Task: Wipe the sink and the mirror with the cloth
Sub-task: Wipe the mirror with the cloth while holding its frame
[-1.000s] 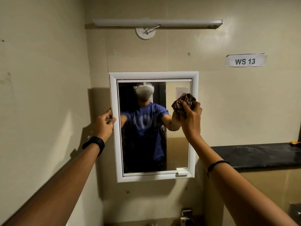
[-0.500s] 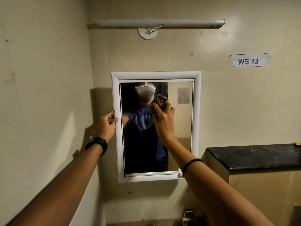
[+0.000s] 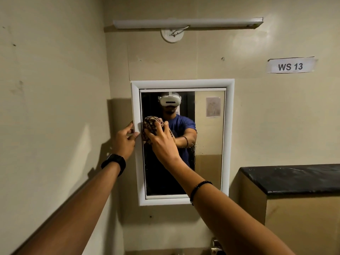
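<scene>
Right hand [image 3: 162, 144] holds cloth [image 3: 151, 126] — pressed on mirror [image 3: 209, 144].

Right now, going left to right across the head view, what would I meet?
Left hand → cloth → bracelet → mirror's right edge → counter. The right hand overlaps the cloth, so it is left out.

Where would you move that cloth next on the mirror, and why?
Probably sweep the cloth rightward and slightly down: the right hand presses it at the left edge of the mirror, beside the frame the left hand holds, and specks dot the glass lower right.
</scene>
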